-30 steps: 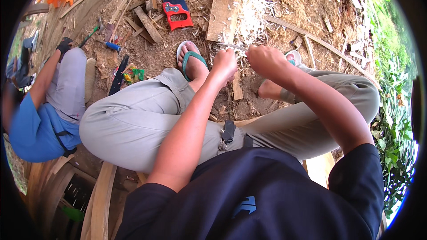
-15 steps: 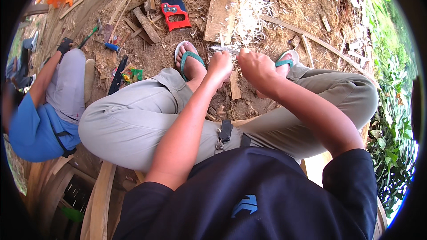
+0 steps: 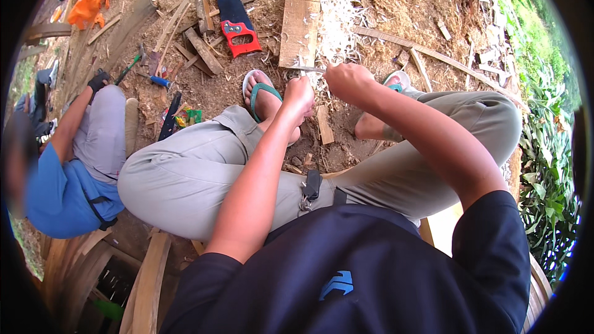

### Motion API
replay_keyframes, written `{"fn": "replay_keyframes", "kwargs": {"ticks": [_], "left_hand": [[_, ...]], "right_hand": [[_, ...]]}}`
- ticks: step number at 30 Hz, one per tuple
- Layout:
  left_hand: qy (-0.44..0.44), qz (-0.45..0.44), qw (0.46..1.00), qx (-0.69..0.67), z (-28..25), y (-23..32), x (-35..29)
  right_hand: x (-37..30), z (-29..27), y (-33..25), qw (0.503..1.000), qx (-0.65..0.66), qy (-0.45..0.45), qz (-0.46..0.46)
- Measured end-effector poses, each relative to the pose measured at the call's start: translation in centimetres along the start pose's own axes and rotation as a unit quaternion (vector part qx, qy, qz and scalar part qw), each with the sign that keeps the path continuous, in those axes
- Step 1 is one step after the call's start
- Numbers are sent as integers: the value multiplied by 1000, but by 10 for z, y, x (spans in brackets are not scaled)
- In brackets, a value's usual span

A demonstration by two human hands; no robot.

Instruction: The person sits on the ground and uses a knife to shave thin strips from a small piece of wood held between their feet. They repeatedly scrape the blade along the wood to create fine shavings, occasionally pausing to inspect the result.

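My right hand was closed around one end of a thin sliver of wood, a pale, narrow strip that ran leftward from my fist, and my left hand was curled just below it, fingers folded in; whether the left was pinching the strip's near end or a small blade I could not tell. The strip lay just this side of the near end of the plank, above my sandalled left foot. I judged it feather-light and whippy, stiff only along the grain, quick to snap or split if bent across, and splintery at the edges, so best held close to the worked spot with a firm pinch, not out at the tip. Right of the plank spread a heap of pale shavings. Left of the plank lay a handsaw with a red handle. Farther left of the plank sat another person in a blue shirt.
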State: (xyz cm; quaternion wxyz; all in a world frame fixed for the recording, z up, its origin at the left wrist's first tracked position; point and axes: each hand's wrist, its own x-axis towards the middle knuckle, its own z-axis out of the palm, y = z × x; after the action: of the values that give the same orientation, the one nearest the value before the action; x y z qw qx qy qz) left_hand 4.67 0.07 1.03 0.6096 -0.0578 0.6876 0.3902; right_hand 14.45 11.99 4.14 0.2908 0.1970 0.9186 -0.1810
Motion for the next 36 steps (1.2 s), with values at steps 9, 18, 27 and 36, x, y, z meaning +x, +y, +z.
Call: {"fn": "replay_keyframes", "kwargs": {"ticks": [9, 18, 27, 36], "left_hand": [[1, 26, 1000, 9, 4, -3, -9], [-9, -1, 998, -56, 6, 7, -3], [-12, -4, 1000, -25, -1, 3, -2], [-16, 2, 1000, -22, 4, 7, -4]], "right_hand": [[-21, 18, -9, 997, 27, 52, 43], [43, 17, 5, 999, -12, 9, 48], [-30, 1, -9, 999, 39, 23, 14], [33, 14, -5, 997, 48, -4, 62]]}}
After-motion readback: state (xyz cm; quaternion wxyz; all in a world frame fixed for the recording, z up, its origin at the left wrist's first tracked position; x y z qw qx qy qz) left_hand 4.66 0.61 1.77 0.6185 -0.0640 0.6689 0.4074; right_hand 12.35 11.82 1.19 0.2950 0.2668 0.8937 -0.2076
